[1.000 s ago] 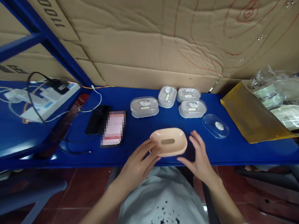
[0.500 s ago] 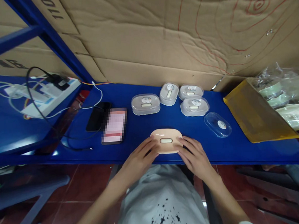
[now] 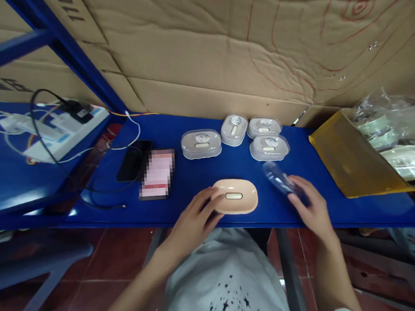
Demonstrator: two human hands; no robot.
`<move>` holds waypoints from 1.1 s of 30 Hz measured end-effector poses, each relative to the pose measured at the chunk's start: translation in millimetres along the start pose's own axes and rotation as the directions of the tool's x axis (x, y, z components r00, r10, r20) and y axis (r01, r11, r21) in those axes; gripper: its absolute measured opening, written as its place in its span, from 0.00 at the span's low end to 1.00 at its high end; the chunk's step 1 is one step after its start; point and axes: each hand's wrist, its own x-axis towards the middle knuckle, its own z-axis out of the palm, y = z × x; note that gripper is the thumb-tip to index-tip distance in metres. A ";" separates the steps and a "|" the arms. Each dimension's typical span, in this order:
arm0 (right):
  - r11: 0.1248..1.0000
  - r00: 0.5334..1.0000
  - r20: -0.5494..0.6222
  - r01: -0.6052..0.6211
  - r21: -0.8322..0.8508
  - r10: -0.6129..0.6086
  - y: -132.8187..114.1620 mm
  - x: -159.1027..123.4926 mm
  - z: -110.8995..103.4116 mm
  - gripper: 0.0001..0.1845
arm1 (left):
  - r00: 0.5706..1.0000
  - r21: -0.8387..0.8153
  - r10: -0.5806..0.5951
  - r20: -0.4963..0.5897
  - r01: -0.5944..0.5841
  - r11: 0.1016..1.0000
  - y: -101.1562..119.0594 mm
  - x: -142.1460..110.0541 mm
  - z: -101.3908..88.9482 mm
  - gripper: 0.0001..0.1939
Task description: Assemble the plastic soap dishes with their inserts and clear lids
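Observation:
A peach oval soap dish (image 3: 235,196) lies near the front edge of the blue shelf (image 3: 202,184). My left hand (image 3: 193,217) rests against its left end, fingers curled on the rim. My right hand (image 3: 307,205) is to the right of the dish, closed on a clear plastic lid (image 3: 278,178) that is tilted and lifted off the shelf. Behind the dish stand several closed soap boxes with clear lids (image 3: 234,137).
A black phone (image 3: 133,160) and a second phone with a pink screen (image 3: 157,172) lie left of the dish, with cables. A white power strip (image 3: 51,130) sits far left. A yellow bag (image 3: 348,158) holding wrapped soap dishes is at the right. Cardboard lines the back.
My right hand left the peach dish, went right and picked up the clear lid, which now hangs tilted above the shelf. My left hand stayed at the dish's left end.

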 end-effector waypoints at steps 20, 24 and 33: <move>0.947 0.906 0.286 0.270 0.175 -0.312 -69.5 -1.7 44.4 0.36 | 0.997 -0.001 -0.052 0.049 0.052 0.999 1.1 7.1 0.6 0.28; 0.991 0.987 0.089 0.129 0.029 -0.131 -23.6 23.6 24.1 0.40 | 0.998 0.191 0.040 0.050 -0.049 0.980 -1.9 28.1 -12.4 0.36; 0.925 0.965 0.183 0.236 -0.296 -0.188 29.6 112.8 21.9 0.30 | 0.996 0.370 -0.094 -0.011 0.091 0.924 -57.2 126.2 -36.9 0.25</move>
